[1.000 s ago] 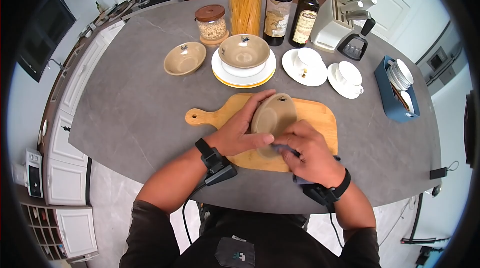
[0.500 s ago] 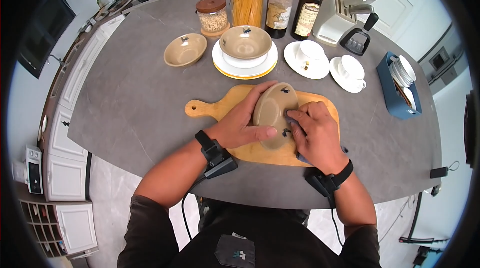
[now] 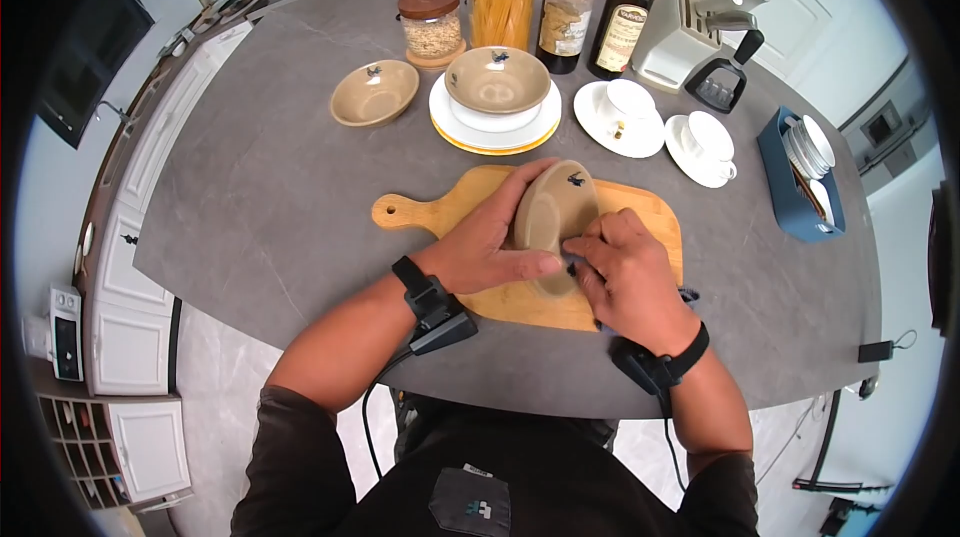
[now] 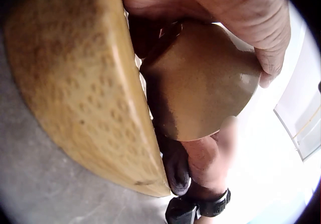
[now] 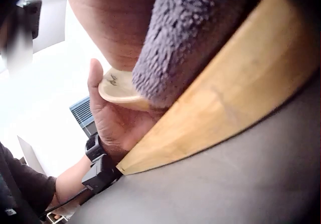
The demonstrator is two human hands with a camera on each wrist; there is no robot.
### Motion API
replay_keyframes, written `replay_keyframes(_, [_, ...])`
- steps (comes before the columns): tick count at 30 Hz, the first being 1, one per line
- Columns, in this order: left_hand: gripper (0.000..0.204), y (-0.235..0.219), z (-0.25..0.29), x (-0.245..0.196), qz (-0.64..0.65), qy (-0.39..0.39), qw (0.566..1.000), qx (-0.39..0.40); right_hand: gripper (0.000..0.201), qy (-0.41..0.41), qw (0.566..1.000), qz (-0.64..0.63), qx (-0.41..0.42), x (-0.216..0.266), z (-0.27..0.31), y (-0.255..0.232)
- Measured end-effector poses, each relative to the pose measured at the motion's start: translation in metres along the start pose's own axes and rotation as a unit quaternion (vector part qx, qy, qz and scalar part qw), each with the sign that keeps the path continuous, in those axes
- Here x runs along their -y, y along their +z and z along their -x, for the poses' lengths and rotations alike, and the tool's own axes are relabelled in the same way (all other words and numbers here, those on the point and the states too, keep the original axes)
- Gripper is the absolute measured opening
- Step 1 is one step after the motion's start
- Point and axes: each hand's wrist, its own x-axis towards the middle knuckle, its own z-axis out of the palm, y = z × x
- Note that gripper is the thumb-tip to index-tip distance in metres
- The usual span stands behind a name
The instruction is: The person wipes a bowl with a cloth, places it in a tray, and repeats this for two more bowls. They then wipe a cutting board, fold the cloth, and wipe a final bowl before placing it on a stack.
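Note:
A tan bowl (image 3: 556, 209) is tilted on its side over the wooden cutting board (image 3: 500, 312), its inside facing right. My left hand (image 3: 490, 245) grips it from the left, thumb over the near rim and fingers behind it. In the left wrist view the bowl's outside (image 4: 205, 83) shows between that hand's thumb and fingers. My right hand (image 3: 632, 272) pinches a grey-purple cloth (image 5: 173, 43) and presses it to the bowl's inside. Most of the cloth is hidden under the right hand in the head view.
Behind the board stand another tan bowl (image 3: 375, 95), stacked plates (image 3: 445, 125) topped by a bowl (image 3: 498, 87), and two white cups on saucers (image 3: 620, 132). Farther back are a jar (image 3: 430, 32), pasta container, bottles (image 3: 568, 17) and knife block (image 3: 675, 42). A blue bin (image 3: 790, 192) stands right.
My right hand has moved up and right with the cloth, then slightly back left within the bowl. The left hand keeps its grip while the bowl turns a little.

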Motion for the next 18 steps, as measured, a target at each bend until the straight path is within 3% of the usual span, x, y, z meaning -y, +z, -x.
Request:
replay_keyframes(5, [0.123, 0.001, 0.001, -0.004, 0.011, -0.002, 1.000, -0.002, 0.029, -0.003, 0.990, -0.119, 0.071, 0.002, 0.001, -0.004])
replay_keyframes(7, [0.123, 0.001, 0.001, -0.002, 0.008, -0.004, 1.000, -0.002, 0.029, -0.008, 0.999, -0.029, -0.030, -0.002, 0.001, 0.004])
replay_keyframes(11, [0.122, 0.000, 0.000, 0.001, -0.005, 0.000, 1.000, 0.000, 0.029, 0.007, 0.998, 0.040, -0.044, -0.007, -0.002, 0.005])
replay_keyframes(14, [0.122, -0.001, 0.001, -0.002, -0.001, 0.001, 1.000, -0.005, 0.029, -0.019, 1.000, -0.005, 0.008, -0.002, -0.002, 0.000])
replay_keyframes(16, [0.122, 0.000, 0.001, -0.003, 0.008, -0.002, 1.000, -0.005, 0.029, -0.014, 0.991, -0.113, 0.071, 0.000, 0.000, -0.004])
replay_keyframes(18, [0.122, 0.000, 0.001, -0.003, 0.023, 0.003, 1.000, -0.009, 0.028, -0.013, 0.993, -0.107, 0.044, -0.001, 0.000, -0.002])
